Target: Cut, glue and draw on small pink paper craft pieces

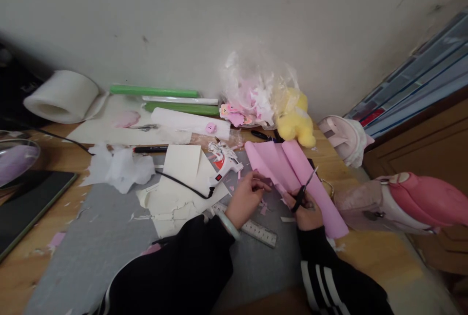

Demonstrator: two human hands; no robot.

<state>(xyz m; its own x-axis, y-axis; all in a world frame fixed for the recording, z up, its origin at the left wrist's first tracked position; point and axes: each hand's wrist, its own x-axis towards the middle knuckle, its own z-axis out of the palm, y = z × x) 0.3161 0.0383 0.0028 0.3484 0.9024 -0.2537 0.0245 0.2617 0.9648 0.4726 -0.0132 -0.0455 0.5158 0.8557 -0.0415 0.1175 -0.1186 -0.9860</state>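
Observation:
A folded sheet of pink paper [292, 168] lies on the grey mat [95, 246] at the table's middle right. My left hand [244, 199] pinches its near left edge. My right hand [306, 211] grips black-handled scissors [304, 189], whose blades are parted over the pink paper. A metal ruler [252, 227] lies on the mat under my left wrist. Both arms wear black sleeves, the right with white stripes.
A white glue gun [223, 166] with a black cord lies left of the hands, on cream paper sheets [179, 183]. Green and white paper rolls [175, 108], a yellow plush toy [296, 117], a plastic bag of scraps [252, 90], a white roll [62, 96], a tablet [25, 203], and a pink bottle [409, 203] surround the mat.

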